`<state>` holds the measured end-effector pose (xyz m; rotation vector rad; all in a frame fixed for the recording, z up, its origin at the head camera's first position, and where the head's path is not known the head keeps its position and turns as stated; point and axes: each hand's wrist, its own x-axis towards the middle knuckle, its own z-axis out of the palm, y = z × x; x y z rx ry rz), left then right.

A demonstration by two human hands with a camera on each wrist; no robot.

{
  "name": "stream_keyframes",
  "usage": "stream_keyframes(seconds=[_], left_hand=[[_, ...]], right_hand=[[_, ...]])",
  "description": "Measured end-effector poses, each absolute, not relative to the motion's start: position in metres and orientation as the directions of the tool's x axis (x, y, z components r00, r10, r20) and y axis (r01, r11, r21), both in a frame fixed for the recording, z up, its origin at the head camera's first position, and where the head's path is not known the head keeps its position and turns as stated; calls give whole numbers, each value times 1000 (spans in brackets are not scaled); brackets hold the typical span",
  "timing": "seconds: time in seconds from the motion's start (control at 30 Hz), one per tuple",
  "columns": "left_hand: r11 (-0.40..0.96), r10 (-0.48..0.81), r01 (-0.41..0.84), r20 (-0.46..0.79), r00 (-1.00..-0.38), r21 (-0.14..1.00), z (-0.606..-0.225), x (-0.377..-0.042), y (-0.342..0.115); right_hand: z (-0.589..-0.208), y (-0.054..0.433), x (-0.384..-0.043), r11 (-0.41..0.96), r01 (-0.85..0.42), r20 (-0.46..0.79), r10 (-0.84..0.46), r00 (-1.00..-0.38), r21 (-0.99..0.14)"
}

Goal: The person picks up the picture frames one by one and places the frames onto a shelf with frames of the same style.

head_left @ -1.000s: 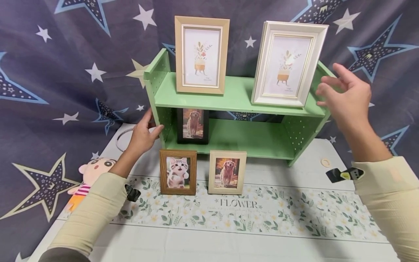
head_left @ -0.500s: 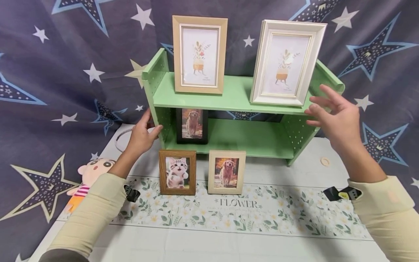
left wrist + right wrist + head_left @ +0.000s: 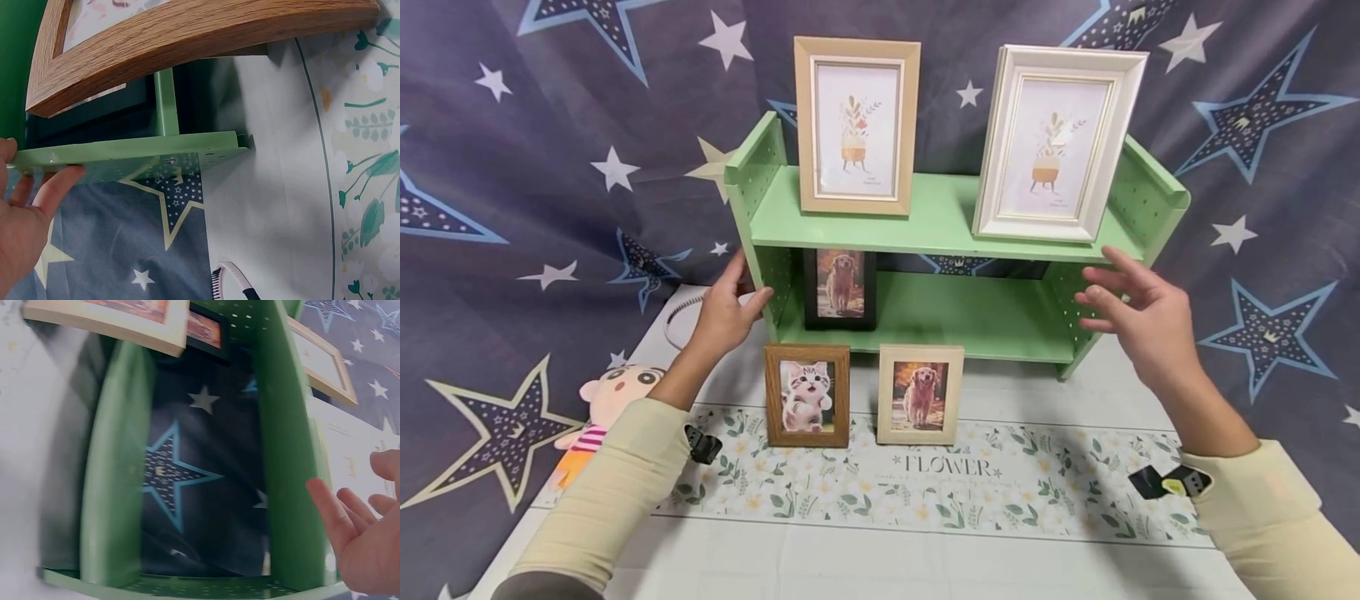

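Note:
A green two-tier shelf [image 3: 1000, 321] stands on the table. My left hand [image 3: 724, 310] holds the edge of its left side panel. In the left wrist view the fingers [image 3: 59, 187] lie along the panel's outer face. My right hand [image 3: 1150, 321] is open, fingers spread and holding nothing, in front of the shelf's right end. Up on the top tier stand a tan photo frame [image 3: 910, 125] and a white photo frame [image 3: 987, 150]. A black photo frame [image 3: 871, 292] is on the lower tier, at the left.
A brown wooden photo frame [image 3: 845, 392] and a cream photo frame [image 3: 958, 396] stand before the shelf. A plush doll [image 3: 597, 417] and a headband [image 3: 673, 321] lie at the left. A star-patterned curtain [image 3: 467, 308] hangs behind.
My right hand has moved down and to the left, from beside the shelf's upper right end to in front of its lower right part. The left hand stays on the side panel.

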<state>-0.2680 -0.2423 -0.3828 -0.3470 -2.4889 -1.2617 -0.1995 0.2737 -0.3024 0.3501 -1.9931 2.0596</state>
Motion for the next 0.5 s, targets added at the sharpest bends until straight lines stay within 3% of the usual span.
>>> stream_keyframes(seconds=[0.5], left_hand=[[569, 65, 365, 402, -913, 737, -383, -268, -241]], right_hand=[[-361, 263, -188, 163, -282, 276, -59, -959, -946]])
